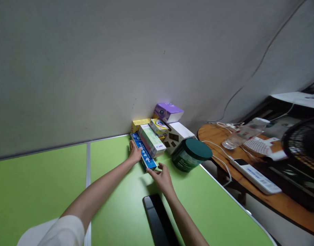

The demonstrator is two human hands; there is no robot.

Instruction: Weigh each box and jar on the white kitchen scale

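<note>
A long blue toothpaste box (144, 152) lies on the green table beside a stack of cartons. My left hand (135, 152) rests against its left side, the thumb over the edge and the fingers stretched along it. At the near end, my right hand (162, 176) is open, thumb at the box corner and fingers spread apart. Touching the blue box's right side is a white, green and pink carton (152, 140). Behind are a yellow carton (139, 124) and a smaller yellow-and-white box (159, 126).
A purple tissue pack (168, 112) sits by the wall, behind a white carton (178, 135). A green lidded tub (190, 155) stands to the right. A dark phone (159, 220) lies near my right forearm. Beyond the table edge, a wooden table (216, 136) holds a power strip (257, 176) and cables.
</note>
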